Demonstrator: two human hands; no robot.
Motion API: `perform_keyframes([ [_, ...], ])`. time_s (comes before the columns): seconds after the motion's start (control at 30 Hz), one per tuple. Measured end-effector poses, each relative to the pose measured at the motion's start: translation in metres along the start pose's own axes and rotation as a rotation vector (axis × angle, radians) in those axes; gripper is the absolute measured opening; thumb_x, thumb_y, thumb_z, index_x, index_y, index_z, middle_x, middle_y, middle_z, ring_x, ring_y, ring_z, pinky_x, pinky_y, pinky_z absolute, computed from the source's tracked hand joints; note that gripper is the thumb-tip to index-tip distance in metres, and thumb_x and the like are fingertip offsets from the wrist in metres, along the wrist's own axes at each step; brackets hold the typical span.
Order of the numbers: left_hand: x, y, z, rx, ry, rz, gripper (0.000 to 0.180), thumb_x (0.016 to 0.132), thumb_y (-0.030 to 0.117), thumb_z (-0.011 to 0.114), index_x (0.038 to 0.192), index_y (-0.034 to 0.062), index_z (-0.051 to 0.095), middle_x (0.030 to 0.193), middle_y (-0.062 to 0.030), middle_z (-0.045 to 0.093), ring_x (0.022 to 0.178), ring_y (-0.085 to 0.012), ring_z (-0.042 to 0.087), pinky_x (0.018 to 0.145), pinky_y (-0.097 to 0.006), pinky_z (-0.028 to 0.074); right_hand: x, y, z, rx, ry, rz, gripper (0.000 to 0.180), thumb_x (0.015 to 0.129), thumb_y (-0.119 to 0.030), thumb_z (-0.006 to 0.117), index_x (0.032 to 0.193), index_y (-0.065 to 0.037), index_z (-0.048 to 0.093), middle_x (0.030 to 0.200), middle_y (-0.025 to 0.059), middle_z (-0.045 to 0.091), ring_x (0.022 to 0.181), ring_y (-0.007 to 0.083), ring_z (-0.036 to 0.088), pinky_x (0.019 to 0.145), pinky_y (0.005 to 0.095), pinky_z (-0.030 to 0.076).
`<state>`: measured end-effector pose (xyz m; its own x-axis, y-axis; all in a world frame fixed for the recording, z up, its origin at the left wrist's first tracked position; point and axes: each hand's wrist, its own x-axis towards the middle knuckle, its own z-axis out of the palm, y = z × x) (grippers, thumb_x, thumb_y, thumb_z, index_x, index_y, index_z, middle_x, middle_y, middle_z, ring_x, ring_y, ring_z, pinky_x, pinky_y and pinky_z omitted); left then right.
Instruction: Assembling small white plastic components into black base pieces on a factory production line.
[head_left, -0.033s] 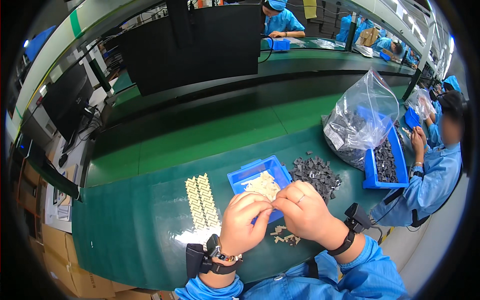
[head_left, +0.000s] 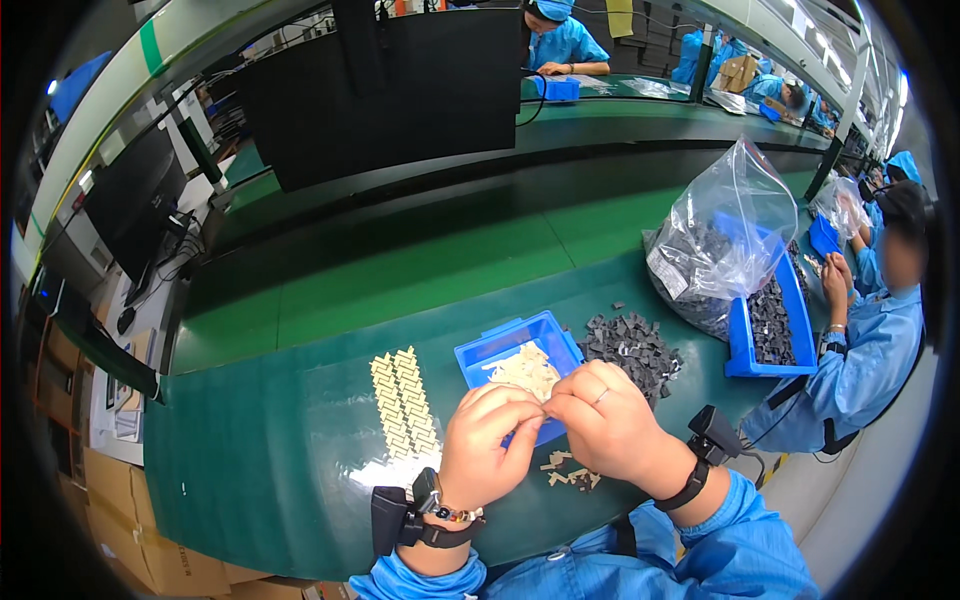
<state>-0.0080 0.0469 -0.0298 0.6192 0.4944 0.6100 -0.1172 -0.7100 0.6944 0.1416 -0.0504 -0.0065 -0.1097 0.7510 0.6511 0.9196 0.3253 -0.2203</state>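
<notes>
My left hand point(head_left: 490, 440) and my right hand point(head_left: 610, 425) meet fingertip to fingertip just above the near edge of a small blue tray point(head_left: 490, 348). Together they pinch a small cream part, mostly hidden by the fingers. The tray holds a heap of cream plastic parts point(head_left: 525, 368). To its right lies a pile of dark grey parts point(head_left: 632, 345). Left of the tray, finished cream pieces point(head_left: 405, 400) lie in neat rows on the green table point(head_left: 260, 470). A few loose cream and dark bits point(head_left: 568, 474) lie under my hands.
A clear plastic bag point(head_left: 725, 235) of dark parts leans on a blue bin point(head_left: 765, 325) at the right. A co-worker in a blue coat point(head_left: 870, 340) works beside it. A black panel point(head_left: 400, 90) stands behind a green conveyor belt point(head_left: 400, 270). Cardboard boxes sit at the lower left.
</notes>
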Motion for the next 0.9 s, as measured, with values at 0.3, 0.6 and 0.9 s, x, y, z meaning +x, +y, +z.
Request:
perform_keyframes([
  [0.3,-0.003,-0.003,0.001,0.065,0.085,-0.1,0.004,0.078,-0.002,0.065,0.081,-0.0001,0.064,0.084,-0.0113,0.067,0.082,-0.0267,0.064,0.078,-0.035,0.048,0.003,0.01,-0.001,0.01,0.123,0.134,0.017,0.07,0.005,0.066,0.085,-0.002,0.062,0.081,0.0109,0.06,0.075,0.0291,0.059,0.065,0.0377,0.05],
  [0.6,-0.001,-0.008,-0.001,0.21,0.051,-0.068,0.003,0.08,0.002,0.065,0.083,0.0033,0.065,0.085,-0.0079,0.067,0.083,-0.0235,0.063,0.08,-0.035,0.041,0.001,0.014,0.009,0.311,0.088,0.314,0.013,0.076,0.003,0.065,0.088,0.0,0.066,0.091,0.0133,0.067,0.083,0.0306,0.064,0.075,0.0375,0.052],
  [0.9,-0.003,-0.005,0.007,0.243,0.166,-0.101,0.007,0.077,0.006,0.071,0.081,0.0064,0.065,0.08,-0.0038,0.066,0.081,-0.022,0.063,0.089,-0.039,0.037,-0.001,0.008,0.005,0.401,-0.074,0.322,0.004,0.078,0.0,0.067,0.081,-0.001,0.066,0.084,0.0102,0.064,0.08,0.0282,0.062,0.073,0.0358,0.05],
])
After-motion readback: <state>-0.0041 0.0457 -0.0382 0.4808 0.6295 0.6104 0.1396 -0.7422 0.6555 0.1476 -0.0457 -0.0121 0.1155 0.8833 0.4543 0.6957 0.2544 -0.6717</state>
